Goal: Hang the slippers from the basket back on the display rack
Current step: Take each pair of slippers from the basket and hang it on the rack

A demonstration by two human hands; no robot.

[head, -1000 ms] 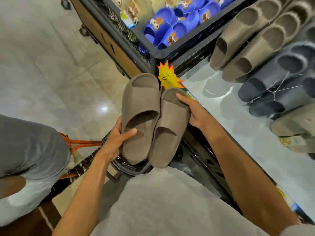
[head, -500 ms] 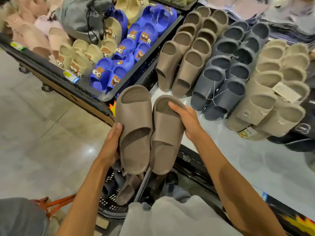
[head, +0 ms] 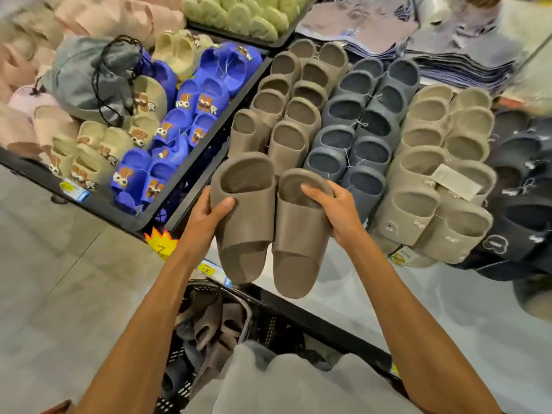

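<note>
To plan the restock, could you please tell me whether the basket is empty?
Not empty: several slippers lie piled inside the basket.

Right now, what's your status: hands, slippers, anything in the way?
Left hand and right hand each grip one of the brown moulded foam slide slippers. Pair held before matching brown row. More slippers in black mesh basket. Path looks open.

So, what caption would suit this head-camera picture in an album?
Left hand and right hand hold a brown slipper pair before the matching brown row, basket below.
</note>
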